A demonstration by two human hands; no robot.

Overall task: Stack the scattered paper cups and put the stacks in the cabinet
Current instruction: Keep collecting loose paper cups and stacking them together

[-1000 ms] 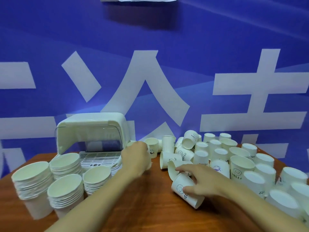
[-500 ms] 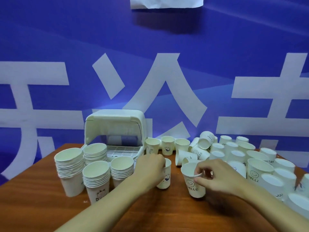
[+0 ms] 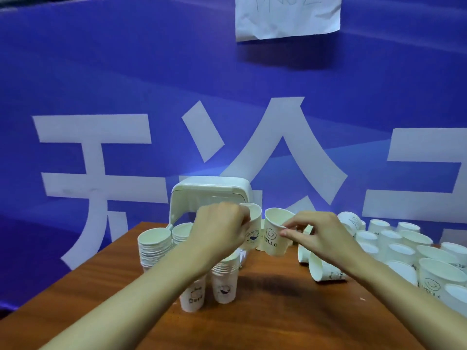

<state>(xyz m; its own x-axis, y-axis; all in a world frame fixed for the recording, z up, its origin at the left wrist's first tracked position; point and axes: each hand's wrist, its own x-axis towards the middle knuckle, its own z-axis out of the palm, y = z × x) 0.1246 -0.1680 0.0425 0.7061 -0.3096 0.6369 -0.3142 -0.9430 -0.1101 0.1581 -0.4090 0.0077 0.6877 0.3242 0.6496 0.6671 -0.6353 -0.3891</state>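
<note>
Paper cup (image 3: 254,231) in left hand (image 3: 219,231); tapered cup (image 3: 273,236) in right hand (image 3: 321,233).

Your left hand (image 3: 219,229) blocks the mouth of the cabinet (image 3: 211,192) at 12 o'clock, and the print on its cup (image 3: 253,229) is blurred. The paper sheet (image 3: 288,17) at 1 o'clock is cropped by the top edge (writing illegible); loose cups (image 3: 452,296) at 3 o'clock run off the right edge.

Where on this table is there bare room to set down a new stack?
Widest bare table wood: front centre, between the short stacks on the left and the tipped cup on the right. A smaller patch lies left of the tall stack, by the table edge. The right side is crowded with loose cups.
</note>
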